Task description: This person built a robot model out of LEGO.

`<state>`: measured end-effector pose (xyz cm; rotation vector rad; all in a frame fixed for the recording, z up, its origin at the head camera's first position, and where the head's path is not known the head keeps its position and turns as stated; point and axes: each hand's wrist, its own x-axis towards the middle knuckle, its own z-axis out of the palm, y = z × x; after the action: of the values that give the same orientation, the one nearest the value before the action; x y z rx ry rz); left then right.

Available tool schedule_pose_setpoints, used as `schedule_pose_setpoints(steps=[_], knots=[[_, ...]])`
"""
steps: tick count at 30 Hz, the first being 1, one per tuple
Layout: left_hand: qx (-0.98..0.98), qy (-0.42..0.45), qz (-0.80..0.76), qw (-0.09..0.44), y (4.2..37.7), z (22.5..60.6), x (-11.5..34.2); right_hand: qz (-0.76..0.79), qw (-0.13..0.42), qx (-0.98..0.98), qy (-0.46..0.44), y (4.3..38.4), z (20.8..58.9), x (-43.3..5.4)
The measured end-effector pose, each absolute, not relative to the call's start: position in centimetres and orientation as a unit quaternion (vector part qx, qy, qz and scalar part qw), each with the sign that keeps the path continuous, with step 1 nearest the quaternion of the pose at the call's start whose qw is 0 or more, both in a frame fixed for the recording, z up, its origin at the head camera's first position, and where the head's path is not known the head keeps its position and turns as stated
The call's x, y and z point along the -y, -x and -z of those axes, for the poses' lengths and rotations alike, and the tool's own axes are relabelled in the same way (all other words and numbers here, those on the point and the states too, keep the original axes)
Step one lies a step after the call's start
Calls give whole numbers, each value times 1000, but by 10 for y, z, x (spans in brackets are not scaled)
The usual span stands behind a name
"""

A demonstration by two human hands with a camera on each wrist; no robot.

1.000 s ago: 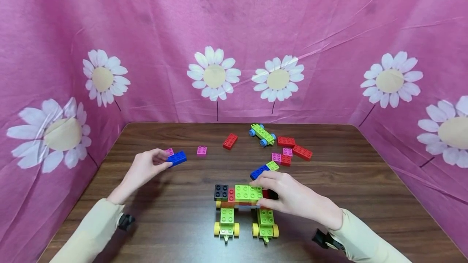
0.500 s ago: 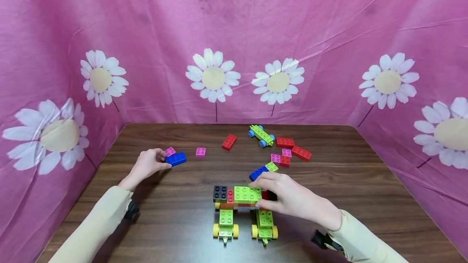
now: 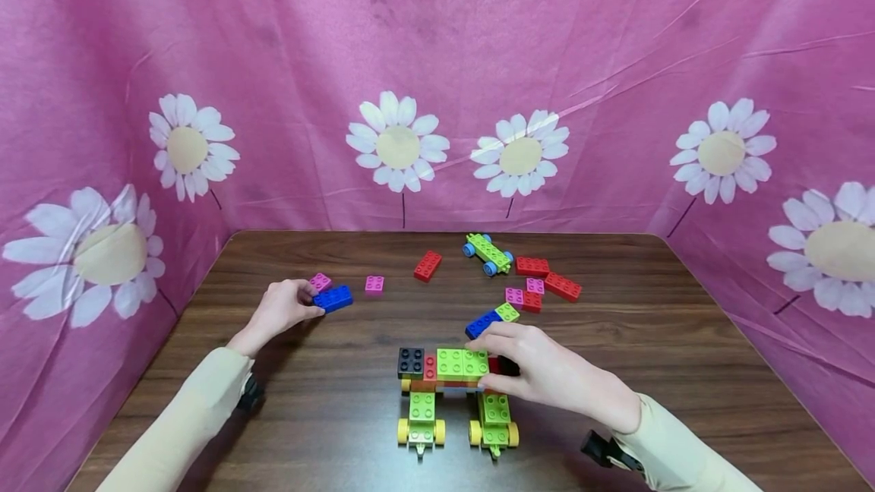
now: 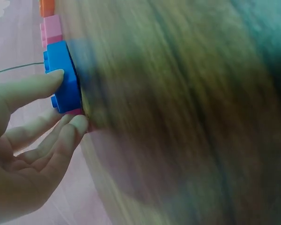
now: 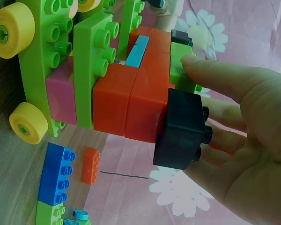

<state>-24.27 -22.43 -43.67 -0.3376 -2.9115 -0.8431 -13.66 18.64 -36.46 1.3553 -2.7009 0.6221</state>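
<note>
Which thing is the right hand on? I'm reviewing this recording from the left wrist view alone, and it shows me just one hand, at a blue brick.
Observer: The right hand grips a green brick on top of a wheeled toy.
Reviewer: What colour are that toy's wheels?
Observer: The head and right wrist views show yellow wheels on it.
Reviewer: Is there any other piece with wheels?
Observer: Yes, the head view shows a green car base with blue wheels, near the far edge of the table.
</note>
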Motion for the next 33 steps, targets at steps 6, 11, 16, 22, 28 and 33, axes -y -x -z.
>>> schedule_pose_setpoints(steps=[6,11,16,22,28,33], knots=[[947,101,303,38,243,433,222,-200,31,876,-437,135,363,-189],[931,117,344,43,233,415,206,-206,36,872,-442,135,364,-192],[902,179,389,57,210,386,173,-215,27,873,-436,137,364,-194],[863,278,418,51,176,358,129,-221,23,877,-426,137,364,-195],[833,369,410,37,158,355,101,-230,44,868,-437,138,365,-196],[826,392,405,17,153,360,89,-229,76,858,-454,138,365,-199]])
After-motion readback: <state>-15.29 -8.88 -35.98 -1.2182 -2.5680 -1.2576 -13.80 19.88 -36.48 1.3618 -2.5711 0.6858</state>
